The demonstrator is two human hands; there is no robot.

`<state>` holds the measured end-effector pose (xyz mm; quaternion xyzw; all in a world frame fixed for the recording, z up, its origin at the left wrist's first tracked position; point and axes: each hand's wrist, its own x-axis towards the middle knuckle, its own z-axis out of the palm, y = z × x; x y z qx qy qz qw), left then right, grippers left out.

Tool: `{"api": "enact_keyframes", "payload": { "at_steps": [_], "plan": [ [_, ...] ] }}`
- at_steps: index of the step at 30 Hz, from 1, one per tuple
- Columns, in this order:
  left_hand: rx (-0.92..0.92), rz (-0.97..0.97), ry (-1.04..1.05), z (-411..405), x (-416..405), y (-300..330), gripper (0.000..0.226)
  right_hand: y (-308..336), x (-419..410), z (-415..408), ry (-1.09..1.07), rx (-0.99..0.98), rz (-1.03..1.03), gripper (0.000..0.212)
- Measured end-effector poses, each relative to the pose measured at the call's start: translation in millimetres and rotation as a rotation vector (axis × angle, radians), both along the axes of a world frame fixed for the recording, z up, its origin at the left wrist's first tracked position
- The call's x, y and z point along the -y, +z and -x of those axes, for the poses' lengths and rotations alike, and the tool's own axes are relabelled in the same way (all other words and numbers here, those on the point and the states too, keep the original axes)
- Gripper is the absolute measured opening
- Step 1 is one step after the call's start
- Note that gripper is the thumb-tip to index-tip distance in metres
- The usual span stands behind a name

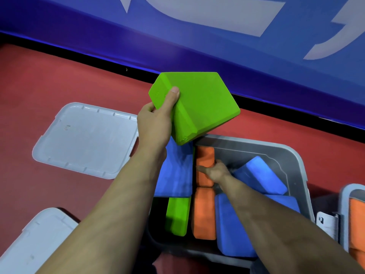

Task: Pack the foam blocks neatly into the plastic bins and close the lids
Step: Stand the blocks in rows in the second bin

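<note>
I judge these foam blocks light and soft, best taken across the narrow sides. My left hand (156, 117) grips one green block (195, 103) above the grey bin (296, 161) at lower centre; my right hand (215, 172) grasps an orange block (204, 157) inside. In the bin I count two orange, one green, four blue. Two lids lie left.

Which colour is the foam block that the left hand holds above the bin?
Bright green foam block, held by the left hand; seen in the head view.

Blocks (203, 212) fill the bin (296, 155); a lid (87, 139) lies left, perhaps another bin (344, 198) right.
</note>
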<state>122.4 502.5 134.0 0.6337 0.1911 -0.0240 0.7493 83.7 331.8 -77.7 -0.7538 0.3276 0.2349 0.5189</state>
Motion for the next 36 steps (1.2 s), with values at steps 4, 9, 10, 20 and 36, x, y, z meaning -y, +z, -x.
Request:
{"api": "enact_keyframes", "payload": {
  "at_steps": [4,9,10,20,36],
  "plan": [
    [0.005,-0.005,-0.015,-0.8,4.8,0.9,0.057,26.7,31.9,-12.7,-0.113,0.046,-0.015,0.049],
    [0.001,0.008,-0.008,-6.4,12.4,-4.0,0.052,106.0,71.0,-15.0,-0.399,0.237,-0.39,0.032],
    [-0.005,0.001,-0.014,-6.3,14.2,-4.3,0.057,119.5,78.2,-11.0,-0.434,0.264,-0.466,0.04],
    [-0.119,0.097,-0.335,8.0,30.1,1.2,0.046,213.4,146.6,37.0,-0.167,0.243,-0.618,0.063],
    [-0.159,-0.507,-0.614,33.7,71.9,-22.3,0.047,222.0,183.9,58.1,-0.059,0.344,-0.107,0.066]
  ]
}}
